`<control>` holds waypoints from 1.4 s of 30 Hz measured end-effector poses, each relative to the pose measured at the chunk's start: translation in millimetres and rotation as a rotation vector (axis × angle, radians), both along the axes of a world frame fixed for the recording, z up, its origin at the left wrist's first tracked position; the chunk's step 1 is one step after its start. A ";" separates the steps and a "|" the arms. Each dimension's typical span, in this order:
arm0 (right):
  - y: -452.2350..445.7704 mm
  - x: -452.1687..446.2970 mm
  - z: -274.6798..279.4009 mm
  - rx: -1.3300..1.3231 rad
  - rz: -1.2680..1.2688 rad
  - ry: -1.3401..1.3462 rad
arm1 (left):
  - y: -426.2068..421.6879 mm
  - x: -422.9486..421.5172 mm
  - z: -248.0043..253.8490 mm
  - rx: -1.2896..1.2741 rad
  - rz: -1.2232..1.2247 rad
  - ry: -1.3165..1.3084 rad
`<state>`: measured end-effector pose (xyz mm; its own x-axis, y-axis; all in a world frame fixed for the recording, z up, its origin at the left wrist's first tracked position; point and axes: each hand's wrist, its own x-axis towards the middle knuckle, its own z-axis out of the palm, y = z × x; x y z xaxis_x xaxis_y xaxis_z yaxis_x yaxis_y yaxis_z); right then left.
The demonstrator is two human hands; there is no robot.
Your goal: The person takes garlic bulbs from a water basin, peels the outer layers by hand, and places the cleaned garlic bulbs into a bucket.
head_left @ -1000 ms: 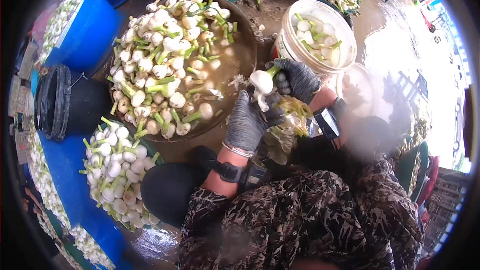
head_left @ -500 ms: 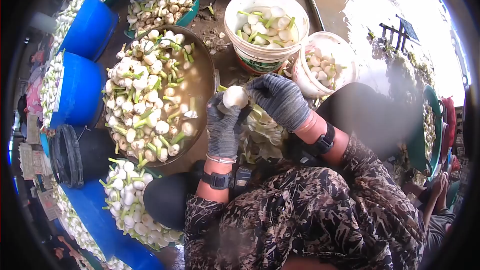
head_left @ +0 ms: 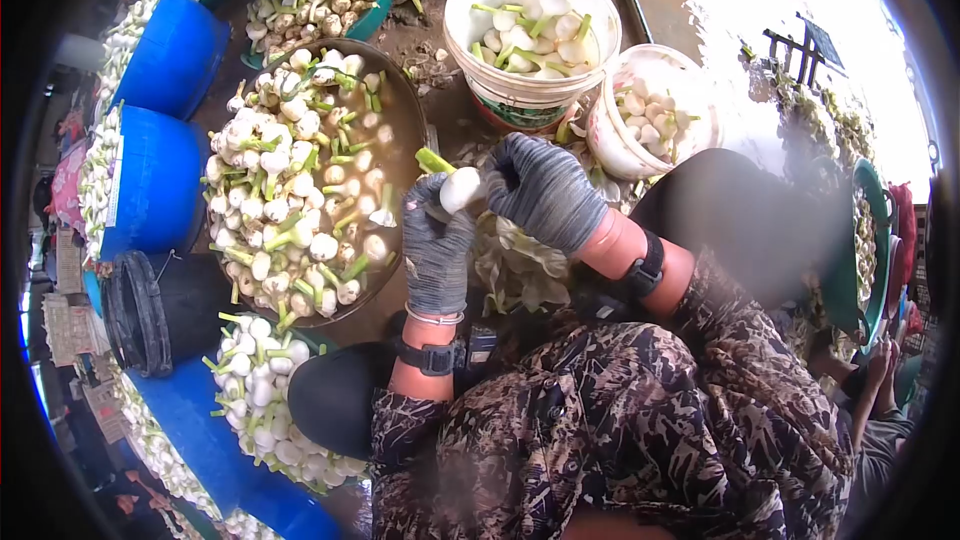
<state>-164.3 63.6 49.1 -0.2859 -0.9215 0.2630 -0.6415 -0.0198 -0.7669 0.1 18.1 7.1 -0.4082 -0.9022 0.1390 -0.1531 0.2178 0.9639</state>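
No txt, brand, no. or sign can be read. A printed label [head_left: 522, 114] w/ green & red areas is seen low on the front of the taller white bucket [head_left: 535, 88], but its wording can't be made out: too small & blurred. Reddish marks on the side of the 2nd white bucket [head_left: 610, 145] are likewise illeg. A pale strip [head_left: 115, 190] is seen at the edge of a blue tub [head_left: 160, 185]; no lettering can be made out there. On the L wrist device [head_left: 432, 358], no digits can be read.
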 end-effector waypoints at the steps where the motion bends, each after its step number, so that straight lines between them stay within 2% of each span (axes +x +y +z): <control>1: -3.0 -2.1 -6.1 0.023 -0.035 -0.067 | -0.7 2.4 -9.1 0.221 -0.051 0.234; 2: -6.9 -7.8 -13.7 0.023 -0.036 -0.067 | 1.0 2.7 -5.3 0.221 -0.051 0.234; 4: -12.7 -23.0 -21.6 -0.007 -0.158 -0.059 | 5.5 4.8 3.4 0.424 -0.081 0.527; 6: -11.1 -30.0 -18.0 0.048 -0.154 -0.024 | 1.8 6.6 5.0 0.411 -0.070 0.505; 8: -5.3 -22.1 -2.5 -0.174 -0.079 -0.284 | -0.5 7.5 4.3 0.480 -0.056 0.600; 9: 1.2 -16.8 10.8 -0.063 -0.036 -0.379 | -1.6 7.7 4.7 0.479 -0.053 0.601; 10: 0.0 -16.0 12.7 -0.063 -0.036 -0.379 | -3.1 7.5 6.0 0.561 -0.115 0.711; 11: -0.7 -15.0 13.3 -0.155 0.026 -0.198 | -3.8 7.4 6.7 0.644 -0.180 0.818; 12: -0.3 -14.5 13.2 -0.243 0.084 -0.017 | -3.5 8.0 6.0 0.647 -0.185 0.812; 14: -1.7 -17.8 12.3 -0.187 0.122 0.053 | -3.4 8.5 3.7 0.814 -0.243 0.919; 15: -4.0 -17.5 10.7 -0.238 0.161 0.189 | -3.8 8.1 1.7 0.815 -0.247 0.915; 17: -7.3 -14.6 3.6 -0.298 0.201 0.371 | -3.5 6.5 -0.7 0.669 -0.243 0.671; 18: -6.9 -14.2 2.6 -0.298 0.201 0.370 | -2.7 6.5 -1.9 0.668 -0.243 0.671; 20: -6.8 -11.9 1.7 -0.319 0.249 0.403 | -0.3 5.4 3.0 0.531 -0.237 0.484; 22: -7.6 -10.3 1.4 -0.321 0.229 0.416 | 0.7 8.2 5.0 0.561 -0.225 0.449; 24: -4.9 -11.0 3.1 -0.165 0.241 0.412 | -4.8 11.3 0.0 0.443 -0.312 0.265; 25: -3.5 -10.8 2.1 -0.162 0.236 0.410 | -7.1 12.5 -0.9 0.446 -0.316 0.263; 27: 0.5 -9.6 -1.2 0.056 0.215 0.146 | -9.4 14.0 -2.2 0.343 -0.426 0.117; 28: 1.8 -10.0 -4.4 0.058 0.209 0.145 | -8.2 12.2 1.2 0.345 -0.432 0.115; 30: 1.2 -10.2 -10.3 0.163 0.198 -0.146 | -5.9 10.1 10.9 0.248 -0.403 0.065; 32: 3.0 -13.8 -8.7 0.139 0.226 -0.076 | -3.3 11.0 11.7 0.242 -0.394 0.070; 35: 6.3 -13.1 -8.0 -0.089 0.410 -0.244 | -5.5 13.8 7.3 0.281 -0.403 0.099; 36: 6.8 -12.8 -8.6 -0.085 0.414 -0.246 | -5.8 16.0 4.2 0.329 -0.424 0.120; 38: 5.3 -14.8 -10.2 0.016 0.378 -0.180 | -5.0 15.4 12.9 0.245 -0.441 0.082; 39: 3.9 -14.4 -12.3 0.020 0.378 -0.182 | -1.8 15.5 18.8 0.125 -0.439 -0.013; 40: 2.5 -12.2 -15.8 0.051 0.295 -0.265 | 1.4 14.4 24.1 0.006 -0.441 -0.109; 42: -0.7 -11.4 -20.1 0.108 0.124 -0.424 | 1.6 13.5 16.4 -0.031 -0.464 -0.081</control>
